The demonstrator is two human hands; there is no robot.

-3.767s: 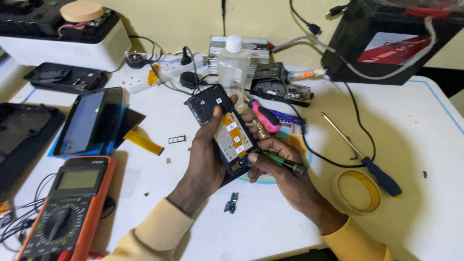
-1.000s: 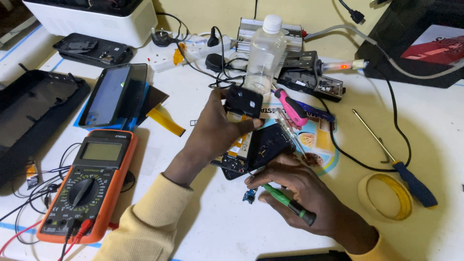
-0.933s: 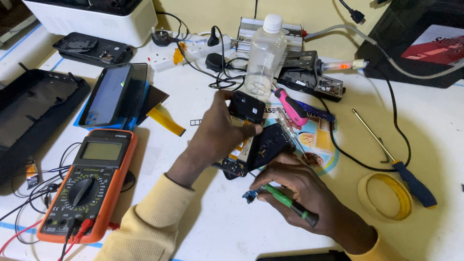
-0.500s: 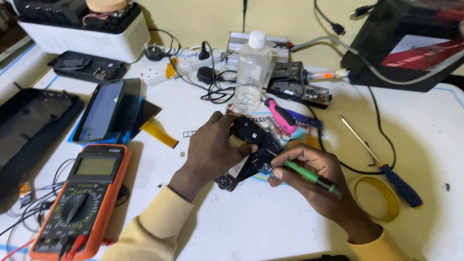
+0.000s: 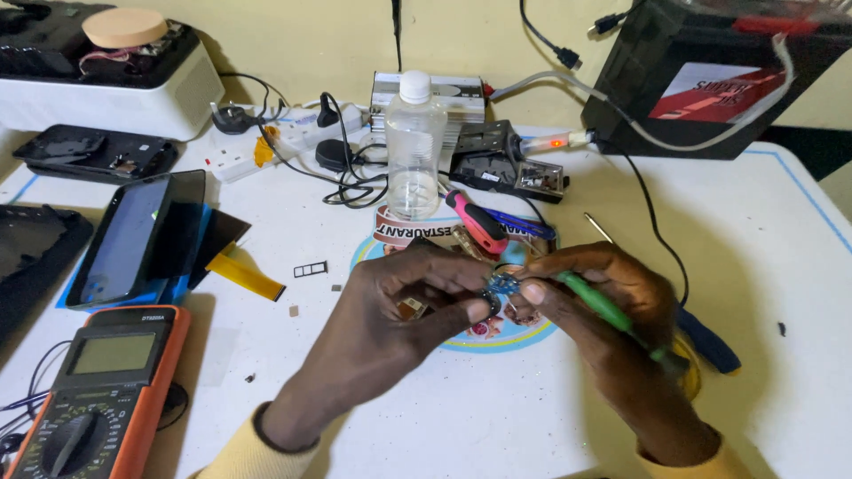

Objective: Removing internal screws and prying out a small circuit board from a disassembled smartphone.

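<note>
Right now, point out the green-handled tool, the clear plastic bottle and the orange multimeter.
green-handled tool (image 5: 605, 308), head view, on the middle of its green handle, in the right hand.
clear plastic bottle (image 5: 414, 155), head view, on its clear body below the white cap.
orange multimeter (image 5: 106, 355), head view, on its grey display.

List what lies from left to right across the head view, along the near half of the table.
Orange multimeter → yellow flex ribbon → left hand → small blue circuit piece pinched between both hands' fingers → right hand with the green-handled tool → blue-handled screwdriver.
</note>
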